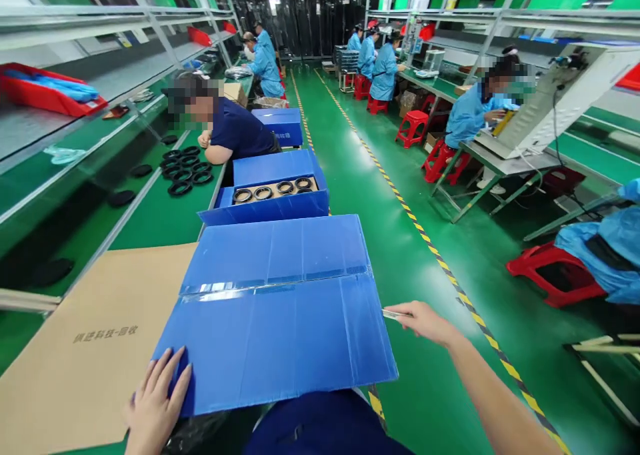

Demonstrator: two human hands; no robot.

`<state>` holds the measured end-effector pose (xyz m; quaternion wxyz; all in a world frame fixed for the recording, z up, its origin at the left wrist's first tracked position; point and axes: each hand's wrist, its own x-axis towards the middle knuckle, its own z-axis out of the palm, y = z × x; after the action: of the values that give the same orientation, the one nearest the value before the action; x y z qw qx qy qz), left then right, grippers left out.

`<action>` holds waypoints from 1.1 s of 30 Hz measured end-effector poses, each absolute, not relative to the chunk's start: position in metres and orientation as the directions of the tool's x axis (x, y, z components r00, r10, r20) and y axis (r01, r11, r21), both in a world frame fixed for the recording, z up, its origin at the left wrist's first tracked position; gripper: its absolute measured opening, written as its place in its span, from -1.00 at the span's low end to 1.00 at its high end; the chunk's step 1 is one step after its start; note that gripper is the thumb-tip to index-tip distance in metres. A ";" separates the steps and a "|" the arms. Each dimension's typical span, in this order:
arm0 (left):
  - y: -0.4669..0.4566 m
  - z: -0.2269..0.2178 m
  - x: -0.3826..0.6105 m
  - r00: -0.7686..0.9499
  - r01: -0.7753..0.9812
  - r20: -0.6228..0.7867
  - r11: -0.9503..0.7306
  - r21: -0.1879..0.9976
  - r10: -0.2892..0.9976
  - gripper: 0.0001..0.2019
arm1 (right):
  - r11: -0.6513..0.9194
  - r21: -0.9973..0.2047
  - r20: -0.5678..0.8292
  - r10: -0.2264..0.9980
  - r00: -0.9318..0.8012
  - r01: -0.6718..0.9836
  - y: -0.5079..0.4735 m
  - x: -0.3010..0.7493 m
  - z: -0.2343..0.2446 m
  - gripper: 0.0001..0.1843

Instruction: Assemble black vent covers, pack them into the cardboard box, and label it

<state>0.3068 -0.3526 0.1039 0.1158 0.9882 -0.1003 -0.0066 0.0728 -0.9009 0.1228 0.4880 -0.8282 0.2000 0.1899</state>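
Observation:
A large blue corrugated box (280, 335) is directly in front of me, its top flaps down and a strip of clear tape along the seam. My left hand (159, 395) lies with fingers spread at the box's near left corner, touching its edge. To the right of the box, my right hand (423, 320) pinches a thin pale flat strip (395, 314) whose kind I cannot make out. Its tip points at the box's right edge. Under and beside my left hand lies a flat brown cardboard sheet (105, 335) with printed characters.
Ahead stands an open blue box (273, 208) with black rings in brown packing. More black rings (183, 171) lie on the green bench, near a seated co-worker (240, 127). Yellow-black tape (425, 238) marks the aisle; red stools (555, 271) stand on the right.

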 end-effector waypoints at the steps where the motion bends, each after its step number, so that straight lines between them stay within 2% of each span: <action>1: -0.354 0.105 0.309 0.982 -0.190 0.027 -0.948 0.254 -0.189 -0.42 | -0.456 -0.717 -0.504 -0.184 0.844 -0.528 -0.907 0.068 0.125 -0.49; 4: -0.365 0.114 0.318 0.989 -0.147 0.061 -0.922 0.359 -0.134 -0.38 | -0.494 -0.647 -0.409 -0.417 0.811 -0.581 -0.935 0.072 0.130 -0.42; 5: -0.370 0.118 0.324 0.995 -0.102 0.043 -0.918 0.383 -0.093 -0.38 | -0.511 -0.644 -0.356 -0.459 0.814 -0.570 -0.944 0.084 0.131 -0.43; 7: -0.376 0.123 0.340 0.999 0.027 -0.046 -0.911 0.412 0.009 -0.42 | -0.594 -0.650 -0.243 -0.429 0.870 -0.475 -0.951 0.124 0.131 -0.48; 9: -0.375 0.124 0.361 0.995 0.094 -0.071 -0.890 0.446 0.070 -0.48 | -0.719 -0.624 -0.136 -0.287 0.948 -0.307 -0.934 0.179 0.135 -0.54; 11: -0.367 0.122 0.377 0.991 0.134 -0.093 -0.858 0.495 0.101 -0.55 | -0.828 -0.553 -0.046 -0.086 0.995 -0.097 -0.893 0.238 0.145 -0.58; 15: -0.348 0.115 0.382 0.993 0.096 -0.109 -0.775 0.625 0.035 -0.66 | -0.868 -0.389 0.024 0.325 0.945 0.308 -0.770 0.352 0.180 -0.62; 19: -0.334 0.111 0.374 0.994 0.048 -0.104 -0.685 0.727 -0.041 -0.64 | -0.762 -0.264 -0.058 0.624 0.779 0.591 -0.644 0.457 0.207 -0.58; 23: -0.325 0.103 0.372 0.990 0.035 -0.106 -0.566 0.823 -0.092 -0.61 | -0.623 -0.211 -0.207 0.781 0.589 0.753 -0.544 0.538 0.205 -0.57; 28: -0.313 0.090 0.372 0.985 0.045 -0.107 -0.403 0.914 -0.134 -0.65 | -0.496 -0.169 -0.458 0.805 0.378 0.852 -0.479 0.587 0.180 -0.53; 33: -0.304 0.083 0.373 0.976 0.051 -0.113 -0.316 0.947 -0.184 -0.66 | -0.422 -0.140 -0.608 0.750 0.259 0.896 -0.459 0.601 0.167 -0.49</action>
<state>0.3731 -0.3040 0.0828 0.5833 0.8050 -0.0414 -0.1005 0.6006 -0.4586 0.1672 -0.1177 -0.7846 -0.5244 0.3091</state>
